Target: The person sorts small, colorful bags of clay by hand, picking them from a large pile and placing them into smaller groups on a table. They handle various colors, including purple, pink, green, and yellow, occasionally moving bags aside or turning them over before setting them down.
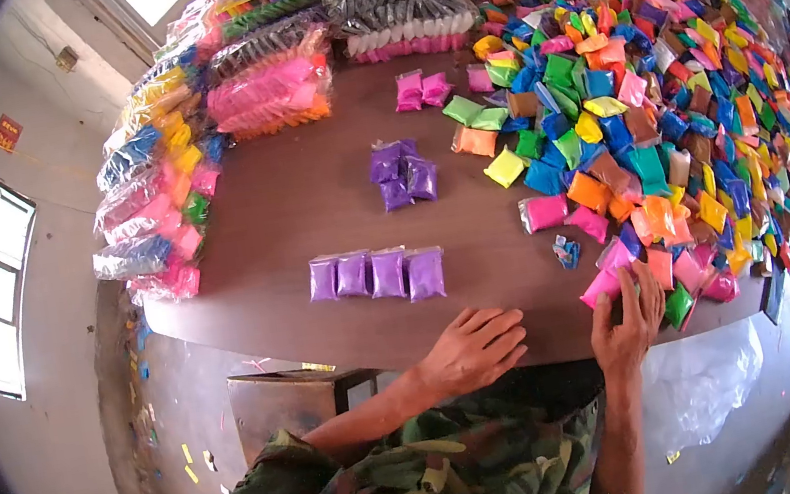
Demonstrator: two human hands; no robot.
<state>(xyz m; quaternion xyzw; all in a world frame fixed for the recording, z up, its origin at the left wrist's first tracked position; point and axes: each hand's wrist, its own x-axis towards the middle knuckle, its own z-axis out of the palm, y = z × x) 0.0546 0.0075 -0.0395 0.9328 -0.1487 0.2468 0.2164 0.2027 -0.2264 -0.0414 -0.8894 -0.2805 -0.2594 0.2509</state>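
Left hand [478,347] lies loosely curled; right hand [630,315] (thumb spread from fingers) touches pink packet [605,286].

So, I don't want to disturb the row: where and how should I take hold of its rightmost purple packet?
I'd grip the rightmost purple packet by its right edge, bringing the left hand in from the near right. That edge faces bare table, while the next purple packet lies close on its left. It looks plump, so the fingers should find purchase.
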